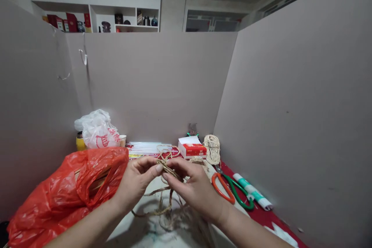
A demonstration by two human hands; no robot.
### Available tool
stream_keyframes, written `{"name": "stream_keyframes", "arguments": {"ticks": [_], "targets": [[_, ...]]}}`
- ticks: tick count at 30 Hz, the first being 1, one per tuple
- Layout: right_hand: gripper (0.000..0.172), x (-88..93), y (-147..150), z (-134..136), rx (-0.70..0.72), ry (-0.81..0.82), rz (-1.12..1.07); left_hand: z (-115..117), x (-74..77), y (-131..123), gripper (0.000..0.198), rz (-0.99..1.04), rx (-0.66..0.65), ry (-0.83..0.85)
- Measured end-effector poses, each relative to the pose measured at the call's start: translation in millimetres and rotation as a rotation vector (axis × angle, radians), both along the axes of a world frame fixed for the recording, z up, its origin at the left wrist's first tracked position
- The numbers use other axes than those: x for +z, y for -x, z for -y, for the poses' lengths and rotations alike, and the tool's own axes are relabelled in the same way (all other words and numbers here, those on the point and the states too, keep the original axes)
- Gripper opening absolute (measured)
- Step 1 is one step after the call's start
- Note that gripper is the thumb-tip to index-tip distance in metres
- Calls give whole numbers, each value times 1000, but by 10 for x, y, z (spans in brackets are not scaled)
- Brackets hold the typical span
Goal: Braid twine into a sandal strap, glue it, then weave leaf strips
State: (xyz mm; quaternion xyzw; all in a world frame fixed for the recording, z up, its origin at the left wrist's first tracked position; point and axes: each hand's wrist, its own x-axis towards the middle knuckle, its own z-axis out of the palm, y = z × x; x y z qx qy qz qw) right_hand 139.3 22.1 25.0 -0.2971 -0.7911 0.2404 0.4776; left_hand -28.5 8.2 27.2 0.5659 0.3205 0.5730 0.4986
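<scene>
Both my hands pinch a small bunch of tan twine above the middle of the table. My left hand has its thumb and fingers closed on the bunch's left end. From the right, my right hand grips the same bunch between thumb and fingertips. Loose loops of the twine hang below my hands and trail over the pale work surface. More strands rise behind my fingertips. Part of the bunch is hidden by my fingers.
At the left lies a red plastic bag holding thin sticks, with a white plastic bag behind it. To the right are scissors with orange and green handles, a twine skein, a red-white box and a green-white roll. Grey partitions surround the table.
</scene>
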Motion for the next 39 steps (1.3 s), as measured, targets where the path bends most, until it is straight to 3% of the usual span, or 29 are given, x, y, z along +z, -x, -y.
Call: {"name": "stream_keyframes", "arguments": {"ticks": [4,9,20,24,27,31,39], "targets": [[23,-7,23,14,170,505,-191,4,-5,33,11,-20,47,14],[29,-72,3,6,245,627,-213,15,-8,27,10,-83,46,-1],[19,-306,26,102,156,497,-315,88,-48,-72,20,-114,71,102],[19,-326,-8,106,137,455,-294,92,-27,-94,13,-143,103,114],[31,-332,-38,96,42,287,-259,82,-42,-104,14,-168,125,85],[22,-360,-60,90,-5,29,-218,79,-83,-123,18,-159,165,79],[21,-482,-33,107,-123,-134,-150,94,-142,-192,17,-151,255,63]]}}
